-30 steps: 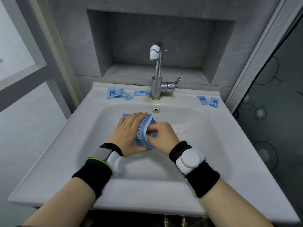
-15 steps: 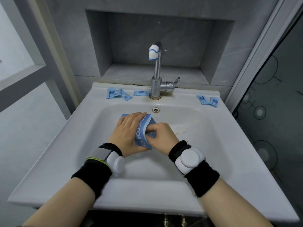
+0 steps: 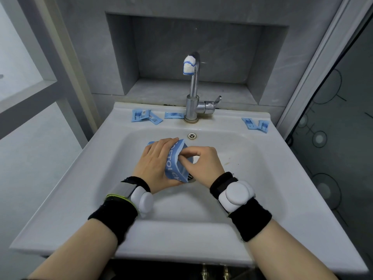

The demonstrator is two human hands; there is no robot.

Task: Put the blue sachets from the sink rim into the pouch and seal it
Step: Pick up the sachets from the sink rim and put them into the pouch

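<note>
Over the middle of the basin I hold a blue pouch (image 3: 175, 164) with white lettering. My left hand (image 3: 156, 164) wraps round its left side, fingers over the top. My right hand (image 3: 201, 163) pinches its right edge with curled fingers. Several blue sachets lie on the back rim of the white sink (image 3: 282, 178): two overlapping at the left (image 3: 141, 115) (image 3: 155, 119), one beside the tap base (image 3: 174, 115), and two at the right corner (image 3: 249, 123) (image 3: 263, 126).
A chrome tap (image 3: 193, 93) with a taped spout and a side lever stands at the middle of the back rim. An overflow hole (image 3: 191, 135) sits below it. A grey wall niche lies behind, a window frame at the left, a glass door at the right.
Both hands keep almost the same place on the pouch; the right-hand fingers have shifted slightly along its edge. The sachets on the rim have not moved.
</note>
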